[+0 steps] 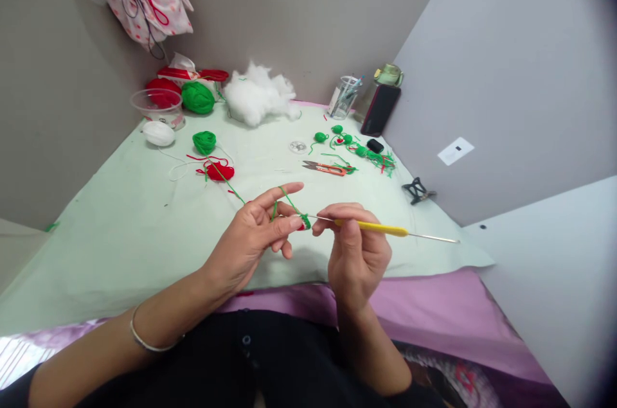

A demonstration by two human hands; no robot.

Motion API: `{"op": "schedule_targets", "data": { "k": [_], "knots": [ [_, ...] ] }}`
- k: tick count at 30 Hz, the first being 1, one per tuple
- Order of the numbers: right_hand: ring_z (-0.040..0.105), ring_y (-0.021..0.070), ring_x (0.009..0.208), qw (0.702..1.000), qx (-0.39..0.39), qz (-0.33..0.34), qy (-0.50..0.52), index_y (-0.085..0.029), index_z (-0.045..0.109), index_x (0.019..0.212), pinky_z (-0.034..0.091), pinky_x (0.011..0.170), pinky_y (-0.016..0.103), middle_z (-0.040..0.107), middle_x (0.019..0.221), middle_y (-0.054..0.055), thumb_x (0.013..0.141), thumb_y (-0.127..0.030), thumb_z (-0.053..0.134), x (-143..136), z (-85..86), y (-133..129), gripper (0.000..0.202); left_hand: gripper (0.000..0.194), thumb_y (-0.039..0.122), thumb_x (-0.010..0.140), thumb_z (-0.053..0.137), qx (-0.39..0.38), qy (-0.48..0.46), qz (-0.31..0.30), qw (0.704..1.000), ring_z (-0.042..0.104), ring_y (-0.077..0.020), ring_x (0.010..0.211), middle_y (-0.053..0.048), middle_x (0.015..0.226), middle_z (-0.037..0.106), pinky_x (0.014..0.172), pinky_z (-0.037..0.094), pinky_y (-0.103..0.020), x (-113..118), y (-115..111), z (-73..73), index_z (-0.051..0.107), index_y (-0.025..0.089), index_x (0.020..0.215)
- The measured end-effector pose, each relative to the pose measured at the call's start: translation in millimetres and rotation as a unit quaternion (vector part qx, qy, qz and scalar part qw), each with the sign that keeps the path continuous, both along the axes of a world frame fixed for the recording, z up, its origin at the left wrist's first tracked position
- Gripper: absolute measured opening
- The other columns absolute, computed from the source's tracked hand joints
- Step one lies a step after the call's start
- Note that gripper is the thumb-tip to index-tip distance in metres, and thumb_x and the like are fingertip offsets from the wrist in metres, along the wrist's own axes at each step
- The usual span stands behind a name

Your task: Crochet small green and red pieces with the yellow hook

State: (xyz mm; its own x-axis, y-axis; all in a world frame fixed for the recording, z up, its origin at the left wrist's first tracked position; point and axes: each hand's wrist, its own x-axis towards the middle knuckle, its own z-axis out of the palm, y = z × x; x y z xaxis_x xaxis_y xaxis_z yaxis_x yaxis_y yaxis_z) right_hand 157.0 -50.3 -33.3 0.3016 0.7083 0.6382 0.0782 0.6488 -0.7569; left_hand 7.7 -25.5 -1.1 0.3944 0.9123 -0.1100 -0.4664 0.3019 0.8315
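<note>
Between the thumb and fingers of my left hand (258, 228) is a small green and red crochet piece (305, 222). Green yarn (226, 182) runs from a small green ball (204, 142) on the table up over my raised left index finger and down to the piece. My right hand (359, 247) grips a crochet hook (380, 228) by its yellow handle. The hook's thin metal tip meets the green stitches; whether it passes through a loop is too small to tell. Its other metal end points right.
Orange-handled thread snips (324, 168) lie beyond my hands, near green crocheted balls (321, 137) and yarn scraps. Red yarn (220, 171) lies left. White stuffing (260, 94), a clear tub (159, 109), a cup (344, 98) and a phone (380, 111) stand at the back.
</note>
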Motion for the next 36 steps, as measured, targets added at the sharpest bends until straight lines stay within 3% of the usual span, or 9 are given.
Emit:
{"op": "schedule_targets", "data": {
  "k": [4, 6, 11, 17, 21, 28, 33, 36],
  "knots": [
    [0.070, 0.0201, 0.085, 0.980, 0.090, -0.099, -0.147, -0.026, 0.073, 0.114, 0.058, 0.070, 0.038, 0.073, 0.095, 0.006, 0.104, -0.020, 0.052, -1.5, -4.4, -5.2, 0.023, 0.057, 0.020, 0.076, 0.088, 0.003, 0.014, 0.019, 1.000, 0.043, -0.0025, 0.050, 0.006, 0.076, 0.061, 0.047, 0.050, -0.016, 0.8, -0.4, 1.7, 0.071, 0.021, 0.130],
    [0.070, 0.0217, 0.089, 0.968, 0.118, -0.118, -0.187, -0.026, 0.072, 0.118, 0.059, 0.070, 0.039, 0.075, 0.099, 0.008, 0.104, -0.020, 0.053, -2.0, -5.7, -6.8, 0.025, 0.058, 0.020, 0.076, 0.089, 0.000, 0.023, 0.029, 0.999, 0.044, -0.0032, 0.051, 0.006, 0.076, 0.060, 0.046, 0.048, -0.016, 0.6, -0.4, 3.0, 0.070, 0.021, 0.131],
    [0.069, 0.0212, 0.082, 0.984, 0.087, -0.095, -0.125, -0.026, 0.073, 0.111, 0.058, 0.066, 0.039, 0.074, 0.091, 0.006, 0.104, -0.018, 0.048, -2.6, -4.6, -6.2, 0.027, 0.058, 0.019, 0.076, 0.088, 0.002, 0.013, 0.032, 0.999, 0.040, -0.0022, 0.050, 0.006, 0.078, 0.060, 0.047, 0.048, -0.016, -0.1, -0.2, 2.0, 0.071, 0.022, 0.131],
    [0.072, 0.0222, 0.093, 0.965, 0.118, -0.139, -0.190, -0.028, 0.073, 0.119, 0.061, 0.073, 0.041, 0.075, 0.103, 0.008, 0.103, -0.021, 0.055, -6.3, -10.1, -3.3, 0.025, 0.055, 0.022, 0.075, 0.090, -0.003, 0.015, 0.021, 1.000, 0.042, -0.0033, 0.051, 0.006, 0.076, 0.060, 0.046, 0.046, -0.016, 2.4, -2.3, 2.1, 0.073, 0.021, 0.128],
    [0.071, 0.0229, 0.099, 0.980, 0.093, -0.097, -0.145, -0.028, 0.074, 0.116, 0.061, 0.075, 0.041, 0.076, 0.107, 0.008, 0.105, -0.022, 0.053, -7.4, -9.6, -2.5, 0.024, 0.061, 0.022, 0.076, 0.090, -0.005, 0.008, 0.014, 1.000, 0.039, -0.0021, 0.049, 0.007, 0.075, 0.060, 0.045, 0.046, -0.016, 1.4, -1.4, 4.7, 0.069, 0.020, 0.132],
    [0.066, 0.0192, 0.078, 0.997, 0.051, -0.034, -0.043, -0.027, 0.074, 0.108, 0.056, 0.061, 0.037, 0.073, 0.096, 0.006, 0.105, -0.021, 0.050, -4.9, -1.4, -4.5, 0.025, 0.066, 0.020, 0.076, 0.090, -0.001, 0.011, 0.023, 1.000, 0.038, -0.0007, 0.048, 0.007, 0.077, 0.061, 0.045, 0.046, -0.014, -1.0, 1.0, 5.0, 0.064, 0.018, 0.138],
    [0.069, 0.0202, 0.085, 0.988, 0.086, -0.087, -0.098, -0.025, 0.074, 0.112, 0.058, 0.068, 0.039, 0.074, 0.097, 0.006, 0.105, -0.018, 0.051, -4.5, -5.8, -5.0, 0.026, 0.062, 0.019, 0.077, 0.089, 0.008, 0.009, 0.022, 1.000, 0.041, -0.0006, 0.048, 0.007, 0.076, 0.061, 0.045, 0.047, -0.013, 1.3, -1.0, 3.4, 0.066, 0.018, 0.135],
    [0.071, 0.0215, 0.096, 0.988, 0.072, -0.066, -0.123, -0.026, 0.075, 0.114, 0.059, 0.077, 0.041, 0.077, 0.105, 0.007, 0.105, -0.021, 0.053, -3.8, -7.4, -3.4, 0.024, 0.065, 0.019, 0.078, 0.089, 0.007, 0.004, 0.006, 1.000, 0.042, -0.0001, 0.047, 0.007, 0.078, 0.063, 0.045, 0.049, -0.013, 1.7, -1.2, 2.0, 0.063, 0.018, 0.138]
  ]
}}
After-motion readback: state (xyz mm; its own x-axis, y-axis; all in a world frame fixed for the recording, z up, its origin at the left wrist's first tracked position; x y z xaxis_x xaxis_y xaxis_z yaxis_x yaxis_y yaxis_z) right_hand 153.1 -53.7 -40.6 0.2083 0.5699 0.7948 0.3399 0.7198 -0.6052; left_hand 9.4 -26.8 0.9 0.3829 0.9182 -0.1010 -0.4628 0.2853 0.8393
